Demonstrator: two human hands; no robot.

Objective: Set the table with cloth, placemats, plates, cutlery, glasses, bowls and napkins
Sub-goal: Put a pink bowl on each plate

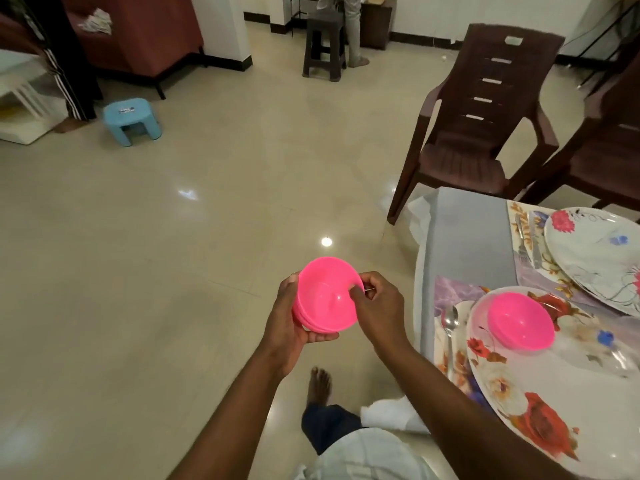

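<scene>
**Pink bowl stack held over floor, beside table**

Stack of pink bowls (pixel 327 299) sits in the left hand (pixel 289 327), off the table, over the tiled floor (pixel 173 254) just left of the table edge. Left fingers curl under and around the stack's outer side, thumb at the rim; firm grasp. Rims of lower bowls show beneath the top one; exact count cannot be told. Right hand (pixel 379 308) is at the stack's right rim, fingertips (pixel 355 292) pinching the top bowl's edge. Stack is tilted, opening toward the camera.

On the table, 1 pink bowl (pixel 521 322) already stands upright on the near floral plate (pixel 554 410), toward its upper part. Spoon (pixel 450 327) lies just left of that plate on a floral placemat (pixel 450 292). Far plate (pixel 595 254) lies on a second placemat (pixel 519 216); cutlery (pixel 528 244) lies left of it, kind hard to tell. Grey cloth (pixel 467 233) covers the table, a white edge hanging at the side.

2 brown chairs stand behind the table: 1 facing in (pixel 485 109), the other (pixel 609 140) cut off at the right edge. Person's bare foot (pixel 318 384) on the floor below the hands, white fabric (pixel 391 414) beside it. Farther off: blue stool (pixel 133 121), brown stool (pixel 325 43), another person's legs (pixel 74 64) at the left.
</scene>
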